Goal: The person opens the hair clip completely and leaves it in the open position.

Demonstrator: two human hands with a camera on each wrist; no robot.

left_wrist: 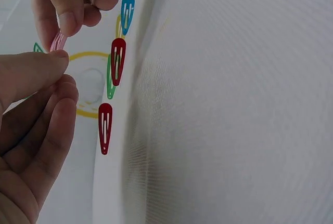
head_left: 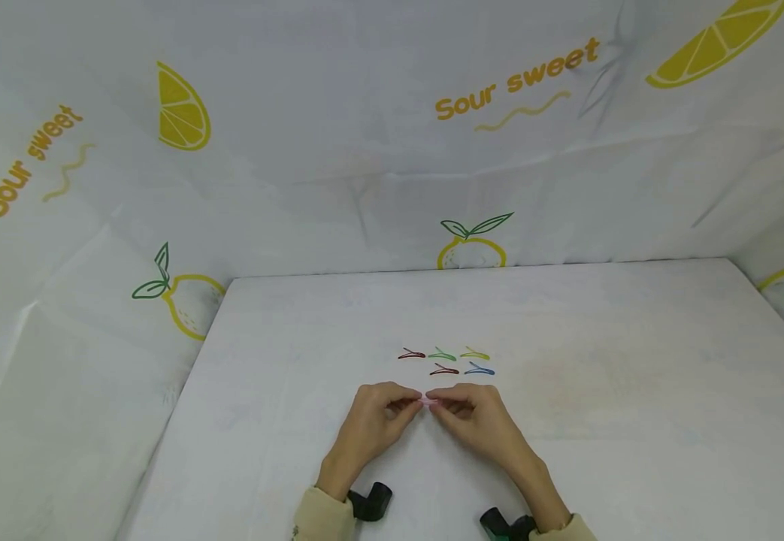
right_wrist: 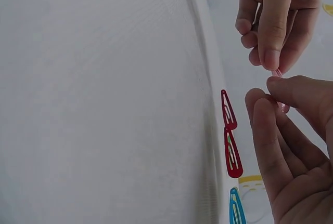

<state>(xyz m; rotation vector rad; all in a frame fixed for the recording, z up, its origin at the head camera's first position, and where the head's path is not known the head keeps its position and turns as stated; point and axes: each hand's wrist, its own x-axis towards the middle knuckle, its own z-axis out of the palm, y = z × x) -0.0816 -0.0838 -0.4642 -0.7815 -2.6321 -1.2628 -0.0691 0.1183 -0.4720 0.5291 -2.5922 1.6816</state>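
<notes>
A small pink snap hair clip [left_wrist: 58, 40] is pinched between both hands, low over the table. My left hand [head_left: 376, 417] holds one end between thumb and forefinger. At the other end, the thumb and forefinger of my right hand [head_left: 478, 421] pinch it. Fingertips cover much of the clip. Just beyond the hands lie more snap clips in two rows. The far row has a red clip [head_left: 412, 353], a green clip [head_left: 442, 354] and a yellow clip [head_left: 476, 353]. Nearer are another red clip [head_left: 444, 370] and a blue clip [head_left: 479, 369].
The clips on the table show a forked outline in the head view. They lie on a white table [head_left: 635, 330]. Behind and beside it hangs a white sheet [head_left: 324, 98] printed with lemons and lettering. A black device [head_left: 373, 502] is on the left wrist.
</notes>
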